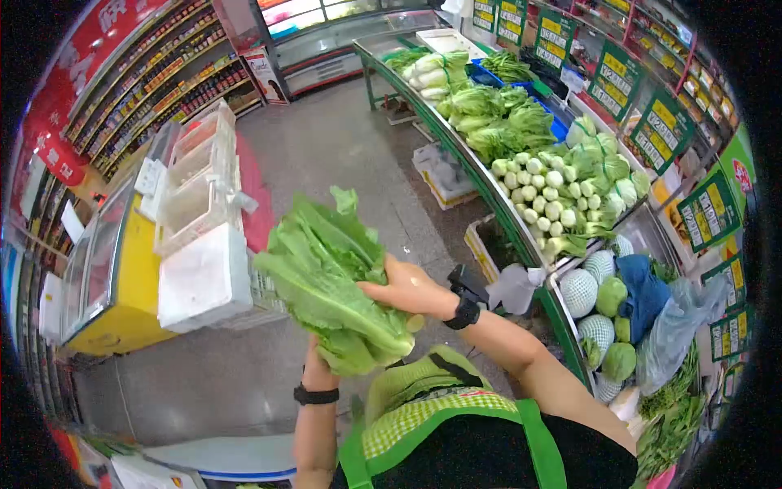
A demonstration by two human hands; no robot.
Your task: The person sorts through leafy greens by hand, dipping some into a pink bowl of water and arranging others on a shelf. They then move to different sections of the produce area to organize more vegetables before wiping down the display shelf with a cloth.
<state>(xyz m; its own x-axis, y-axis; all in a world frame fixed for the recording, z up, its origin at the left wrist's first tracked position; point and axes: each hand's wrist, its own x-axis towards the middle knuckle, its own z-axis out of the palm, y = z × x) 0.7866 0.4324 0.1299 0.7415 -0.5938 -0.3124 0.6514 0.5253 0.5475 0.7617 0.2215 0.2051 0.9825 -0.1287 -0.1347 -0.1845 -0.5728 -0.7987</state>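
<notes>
A leafy green lettuce [326, 281] is held up in front of my green apron, its cut base pointing down and right. My right hand [407, 287] presses on its right side, with the thumb across the leaves. From below, my left hand [318, 363] supports it, and the leaves hide most of those fingers. Both wrists wear black bands. The bunch hangs over the floor, between the vegetable stand and the white crates.
On the right, a long stand [489, 183] bears leafy greens, pale-stemmed vegetables [542, 191] and netted round produce [578, 293]. White crates [195, 191] and a yellow freezer [134, 277] stand left. Crates [444, 175] sit beneath the stand. A white-topped surface [220, 456] is behind me.
</notes>
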